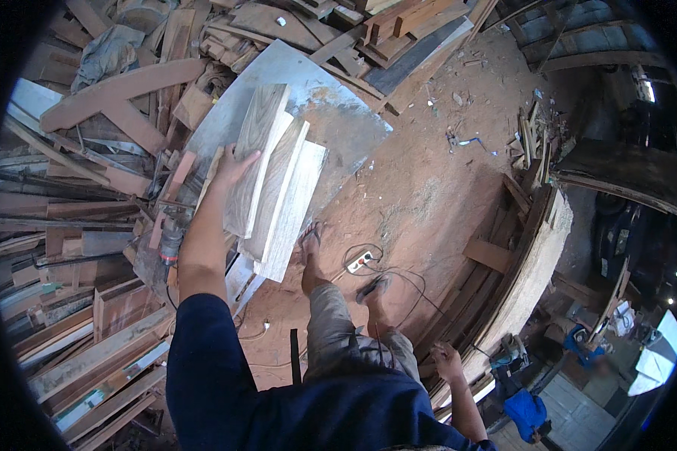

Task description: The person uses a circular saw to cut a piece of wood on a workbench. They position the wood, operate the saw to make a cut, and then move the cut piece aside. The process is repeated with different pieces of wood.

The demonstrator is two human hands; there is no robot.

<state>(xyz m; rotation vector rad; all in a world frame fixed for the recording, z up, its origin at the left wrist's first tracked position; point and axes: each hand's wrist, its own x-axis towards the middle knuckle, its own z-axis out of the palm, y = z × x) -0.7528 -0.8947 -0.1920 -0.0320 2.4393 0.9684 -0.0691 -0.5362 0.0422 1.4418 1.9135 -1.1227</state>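
Several planed wooden boards with pale edges stand side by side on a grey sheet-topped surface (346, 113). My left hand (235, 167) is at the outer side of the leftmost board (259, 146), its thumb lying over the face and its other fingers partly hidden. Beside that board are a brown-grained board (280, 180) and a whitish board (297, 210). Low on the right, away from the boards, my right hand (447, 362) hangs by my side with its fingers loosely curled; I see nothing in it.
Stacked timber and offcuts (75, 233) fill the left side. A power tool (171, 246) lies near my left forearm. Between my feet a white power strip (359, 261) trails cables over the dirt floor. A long thick plank (530, 259) edges a wood pile at right.
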